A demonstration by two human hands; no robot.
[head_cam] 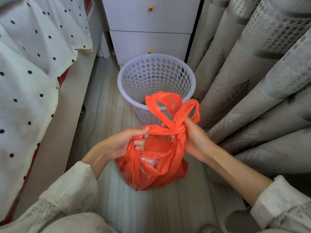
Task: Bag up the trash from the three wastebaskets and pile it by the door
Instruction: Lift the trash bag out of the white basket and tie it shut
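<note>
Soft even daylight, sharp centre, edges bowed

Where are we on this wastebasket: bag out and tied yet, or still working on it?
Done: the white perforated plastic wastebasket looks emptied, with no liner in it. In hand: the left hand and right hand grip the crossed handles of the orange plastic bag, which is lifted clear and holds clear crumpled plastic; the knot looks half made, the mouth still gaping. Left: tighten it and carry it to the door. No other baskets or door in view.
</note>
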